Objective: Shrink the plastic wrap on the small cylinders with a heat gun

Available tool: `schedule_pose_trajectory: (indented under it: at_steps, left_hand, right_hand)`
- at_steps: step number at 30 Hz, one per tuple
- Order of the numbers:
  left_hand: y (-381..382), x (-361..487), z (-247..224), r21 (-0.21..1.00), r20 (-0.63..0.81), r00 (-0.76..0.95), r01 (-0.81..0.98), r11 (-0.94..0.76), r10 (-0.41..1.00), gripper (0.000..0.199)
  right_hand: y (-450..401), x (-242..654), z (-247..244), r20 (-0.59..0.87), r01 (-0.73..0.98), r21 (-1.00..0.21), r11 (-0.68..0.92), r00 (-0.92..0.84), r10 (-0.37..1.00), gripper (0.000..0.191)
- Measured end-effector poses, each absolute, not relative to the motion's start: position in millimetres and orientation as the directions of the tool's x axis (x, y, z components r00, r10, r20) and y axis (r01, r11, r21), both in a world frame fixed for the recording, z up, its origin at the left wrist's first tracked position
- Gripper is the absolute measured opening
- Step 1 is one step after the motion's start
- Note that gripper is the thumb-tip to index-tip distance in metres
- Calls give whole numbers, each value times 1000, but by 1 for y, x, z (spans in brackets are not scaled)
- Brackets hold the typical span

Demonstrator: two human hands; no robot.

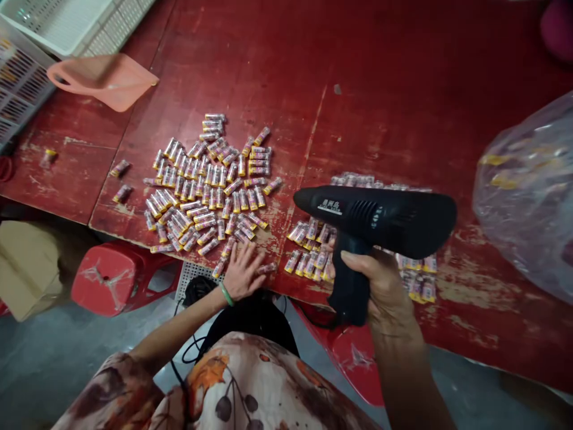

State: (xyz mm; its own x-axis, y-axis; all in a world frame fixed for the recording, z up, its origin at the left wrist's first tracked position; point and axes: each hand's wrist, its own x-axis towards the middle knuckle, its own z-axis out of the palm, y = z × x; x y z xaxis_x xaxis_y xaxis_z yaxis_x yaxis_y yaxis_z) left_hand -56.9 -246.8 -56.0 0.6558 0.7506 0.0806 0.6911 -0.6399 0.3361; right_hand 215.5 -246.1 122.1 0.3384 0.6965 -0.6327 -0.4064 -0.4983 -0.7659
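A chipped red table (394, 101) at twelve o'clock, a black heat gun (380, 218) at three, and at six a cream blouse (250, 382) with what look like orange-brown leaves.

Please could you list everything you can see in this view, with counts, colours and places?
heat gun: one, black, held over the table
shrink-wrapped cylinders: many, silvery pink with yellow ends, in two groups on the table
table: one, worn red, filling the middle of the view
plastic bag: one, clear, far right
scoop: one, pink, far left of the table
crates: two, white, top left
stools: two, red, below the table edge
cardboard box: one, tan, lower left
left hand: one, flat on the table beside the cylinders, green wristband
right hand: one, gripping the heat gun
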Motion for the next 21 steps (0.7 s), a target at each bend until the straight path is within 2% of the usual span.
schedule_pose_trajectory:
  at_steps: [2, 4, 9, 15, 17, 21]
  left_hand:
    - [-272, -49, -65, 328, -36, 721, 662, -673, 692, 54]
    - [-275, -39, -76, 331, -90, 733, 661, -674, 674, 49]
    - [-240, -32, -91, 308, -90, 657, 733, -607, 748, 54]
    - [-190, -43, -86, 289, -114, 639, 754, -590, 761, 57]
    - [-177, -43, -83, 289, -91, 618, 767, -573, 781, 58]
    - [-174, -34, -77, 346, -15, 564, 778, -525, 826, 53]
  right_hand:
    - [-256, 216, 124, -662, -400, -739, -542, 284, 693, 42]
    - [-266, 218, 126, -690, -389, -713, -584, 240, 683, 42]
    - [-293, 225, 128, -670, -374, -740, -558, 339, 661, 27]
    - [-303, 220, 122, -698, -381, -696, -609, 160, 698, 25]
    - [-305, 222, 123, -696, -403, -700, -590, 203, 688, 25]
    - [-320, 233, 142, -681, -444, -731, -518, 428, 594, 30]
